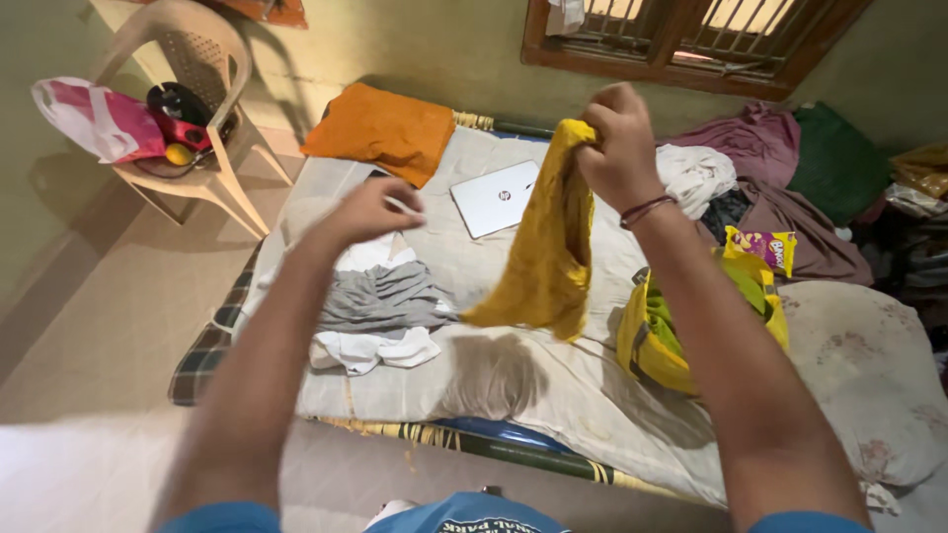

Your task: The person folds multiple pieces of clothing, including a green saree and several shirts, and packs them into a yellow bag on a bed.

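While I hold both hands up over the bed, this is how things lie, from the fingers out.

Right hand [617, 138]: my fingers are curled tight into a fist around the top of the yellow cloth [546, 247]; no gap shows between them.

Yellow cloth: it hangs from that fist, above the bed sheet [553, 385] and not touching it. Its long axis runs down and a little toward my left, the loose lower edge lying lower left of the grip.

Left hand [370, 209]: the fingers are loosely bent and drawn together; something small and white seems pinched at their tips, though I cannot tell what it is. This hand is apart from the cloth, level with its upper half.

Nearer hand: my right has the cloth already; the free hanging edge lies between the two hands, to the right of my left fingertips.

Below the left hand: a pile of grey and white clothes [380, 306] on the sheet.

Farther out: a closed white laptop [494, 197] beyond the cloth, an orange pillow [380, 128] at the far corner, a yellow bag [681, 326] with a snack packet [760, 249] under my right forearm, and a plastic chair [202, 109] on the floor to the left.
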